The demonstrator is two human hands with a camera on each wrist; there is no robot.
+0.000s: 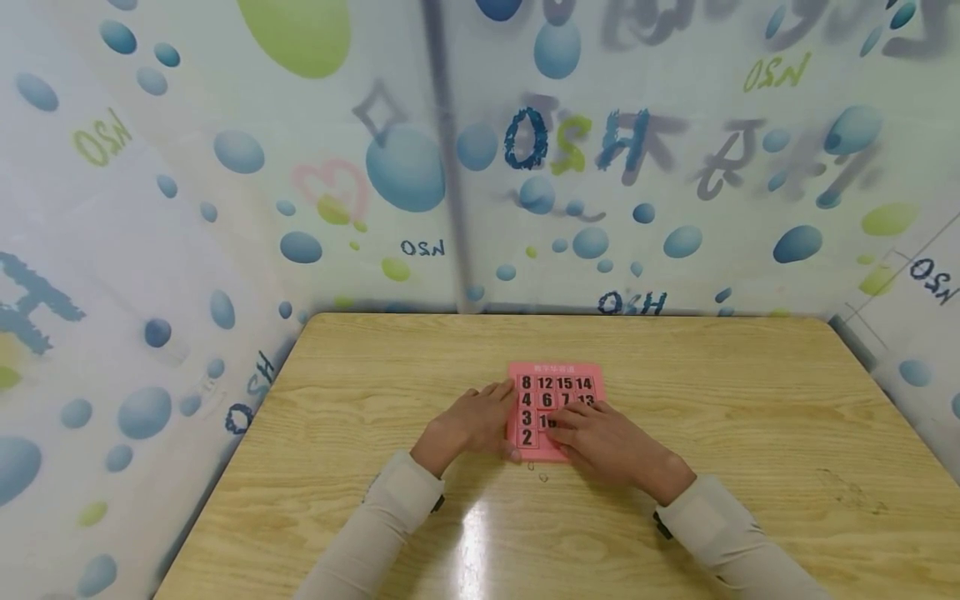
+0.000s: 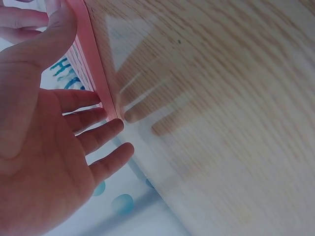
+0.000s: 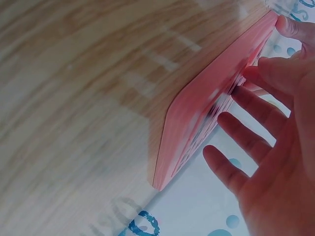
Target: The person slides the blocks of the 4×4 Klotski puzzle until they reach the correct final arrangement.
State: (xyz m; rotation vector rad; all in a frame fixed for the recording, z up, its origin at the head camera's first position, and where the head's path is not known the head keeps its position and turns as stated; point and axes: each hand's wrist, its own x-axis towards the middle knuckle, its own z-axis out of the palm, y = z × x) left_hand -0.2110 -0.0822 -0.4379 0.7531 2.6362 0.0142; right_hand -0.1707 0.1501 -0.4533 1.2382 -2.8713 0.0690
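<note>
Pink and flat, a number puzzle (image 1: 555, 368) lies on the wooden table (image 1: 375, 375) between a person's hands. The left hand (image 1: 474, 422) rests with extended fingers along its left edge, thumb by the near corner; the right hand (image 1: 611, 443), fingers relaxed and slightly spread, covers its lower-right tiles.

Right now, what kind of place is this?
Maybe a small booth for tabletop activities, though I can't be sure: white walls printed with blue and green bubbles rise behind and beside a pale wood-grain table, and a flat pink rectangular number puzzle lies on it.
</note>
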